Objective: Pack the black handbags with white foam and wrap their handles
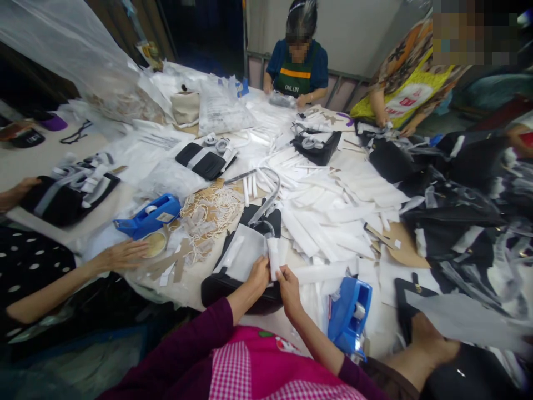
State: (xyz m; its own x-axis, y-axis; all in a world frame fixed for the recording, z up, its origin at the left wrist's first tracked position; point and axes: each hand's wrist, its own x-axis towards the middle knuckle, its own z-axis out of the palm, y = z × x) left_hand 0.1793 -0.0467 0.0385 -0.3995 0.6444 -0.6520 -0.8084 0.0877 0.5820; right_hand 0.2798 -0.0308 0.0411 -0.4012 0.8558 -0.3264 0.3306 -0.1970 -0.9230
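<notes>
A black handbag [214,289] lies in front of me on the table, its strap bundled in clear wrap at the far end. A sheet of white packing foam [242,253] covers part of it. Over the bag's right side, a folded strip of white packing foam [275,255] stands up between my two hands. My left hand [259,276] is closed at the strip's left edge. My right hand [290,288] pinches the strip's lower right edge between thumb and fingers. My left fingertips are partly hidden.
Loose white foam strips [316,222] pile up beyond the bag. Blue tape dispensers stand right [350,314] and left [150,215], near tangled white strings [208,214]. A co-worker's hand [125,254] reaches in at left; another's blurred hand [435,341] works at right. Black bags [453,200] crowd the right.
</notes>
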